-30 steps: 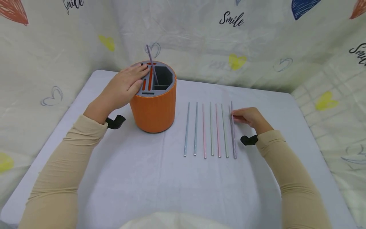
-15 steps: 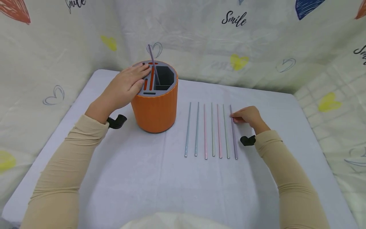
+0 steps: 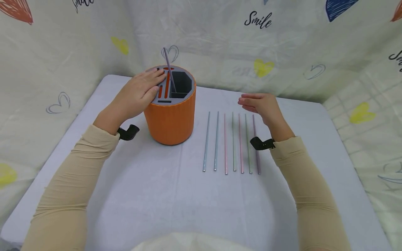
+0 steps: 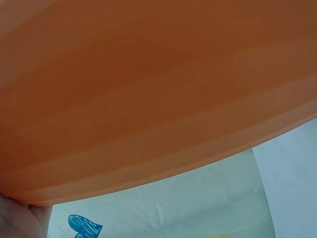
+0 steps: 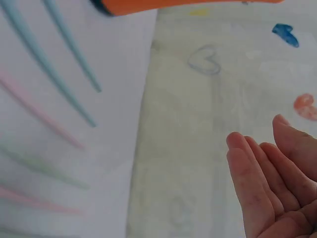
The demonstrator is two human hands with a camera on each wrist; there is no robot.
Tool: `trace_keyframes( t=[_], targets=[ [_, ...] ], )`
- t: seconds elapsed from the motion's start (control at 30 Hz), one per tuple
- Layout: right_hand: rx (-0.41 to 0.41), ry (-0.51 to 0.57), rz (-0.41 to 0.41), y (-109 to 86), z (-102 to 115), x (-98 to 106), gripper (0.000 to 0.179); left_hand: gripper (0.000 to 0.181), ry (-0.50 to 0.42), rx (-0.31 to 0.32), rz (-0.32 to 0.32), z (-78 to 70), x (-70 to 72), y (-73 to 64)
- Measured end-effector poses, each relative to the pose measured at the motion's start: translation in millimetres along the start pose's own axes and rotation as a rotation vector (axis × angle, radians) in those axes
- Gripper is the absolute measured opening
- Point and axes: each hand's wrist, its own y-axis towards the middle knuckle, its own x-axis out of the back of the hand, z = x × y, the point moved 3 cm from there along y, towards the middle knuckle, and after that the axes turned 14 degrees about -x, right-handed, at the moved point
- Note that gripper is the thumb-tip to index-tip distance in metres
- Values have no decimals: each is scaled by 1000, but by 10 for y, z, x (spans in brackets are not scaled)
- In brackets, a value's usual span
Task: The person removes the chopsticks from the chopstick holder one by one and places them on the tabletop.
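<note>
An orange round holder [image 3: 171,123] stands on the table, its grey top [image 3: 164,97] cut with slots and one larger compartment. My left hand [image 3: 138,92] rests on the left of that top with fingers extended. A thin purple stick [image 3: 166,57] leans in the holder, rising above its top. Right of it, a row of thin sticks lies side by side: blue [image 3: 206,143], pink [image 3: 225,150], green [image 3: 233,150] and, rightmost, purple [image 3: 258,162]. My right hand [image 3: 260,106] hovers near their far ends, holding nothing; its fingers look loosely extended in the right wrist view.
White cloth covers the table [image 3: 163,205]. A patterned cloth wall [image 3: 213,52] rises behind and at both sides. A black wrist mount [image 3: 262,143] on the right arm partly covers the purple stick on the table.
My right hand has let go of the rightmost purple stick, leaving it in the row, and has lifted away toward the back and left. The left hand stays on the holder.
</note>
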Motion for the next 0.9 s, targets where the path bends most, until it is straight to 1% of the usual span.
trace_keyframes(
  t=[0.1,0.2,0.3,0.43,0.5,0.63,0.7,0.77,0.9],
  targets=[
    [38,45,36,-50,279,-210,36,47,4,-4,-3,1,5,1],
    [72,76,66,-99,508,-425,37,47,7,-5,-8,-1,7,0],
    [124,92,95,-152,695,-636,39,47,9,-5,-3,-7,1,-1],
    [180,101,141,-232,888,-887,39,48,10,-12,1,-6,-15,10],
    [203,88,171,-271,965,-1002,39,48,11,-13,2,-5,-16,15],
    [256,11,217,-336,1091,-1221,40,48,17,-4,14,1,-8,6],
    [279,-29,228,-353,1138,-1318,39,48,21,-1,18,5,-4,1],
    [301,-64,222,-355,1174,-1410,39,48,22,-4,18,8,0,1],
    [313,-102,192,-353,1226,-1563,37,48,20,-13,9,9,-1,3]
  ],
)
